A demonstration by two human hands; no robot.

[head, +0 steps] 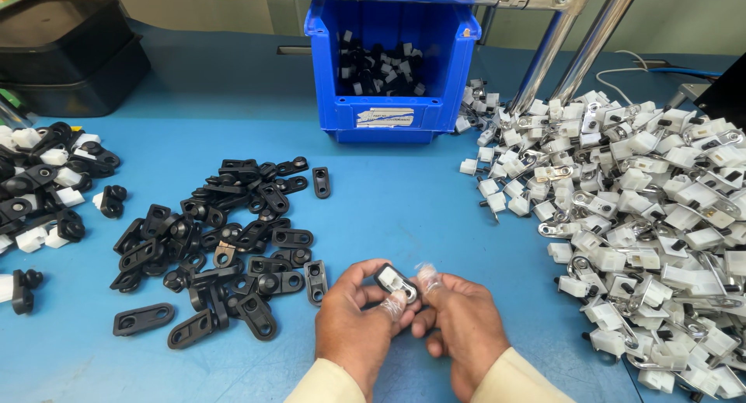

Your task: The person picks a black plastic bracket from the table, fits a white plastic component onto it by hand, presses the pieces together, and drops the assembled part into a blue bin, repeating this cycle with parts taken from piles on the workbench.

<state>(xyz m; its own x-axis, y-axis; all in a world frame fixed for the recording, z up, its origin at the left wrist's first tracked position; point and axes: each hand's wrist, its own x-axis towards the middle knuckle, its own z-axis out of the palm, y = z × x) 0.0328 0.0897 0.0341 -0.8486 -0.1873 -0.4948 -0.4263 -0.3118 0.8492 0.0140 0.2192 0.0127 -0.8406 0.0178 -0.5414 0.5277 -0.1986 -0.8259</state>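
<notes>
My left hand [353, 317] and my right hand [460, 325] meet low in the middle of the head view, both gripping one small part [395, 282]. That part is a black plastic link fitted with a white and metal piece. Clear finger covers sit on the thumb and fingertips that pinch it. To the left of my hands lies a heap of loose black plastic links [225, 244]. On the right spreads a large pile of white plastic blocks with metal clips [645, 216].
A blue bin [388, 108] holding assembled black and white parts stands at the back centre. Mixed black and white assemblies [47, 185] lie at the far left. A black tray [70, 53] sits at the back left. Chrome frame tubes [567, 45] slant down at the back right.
</notes>
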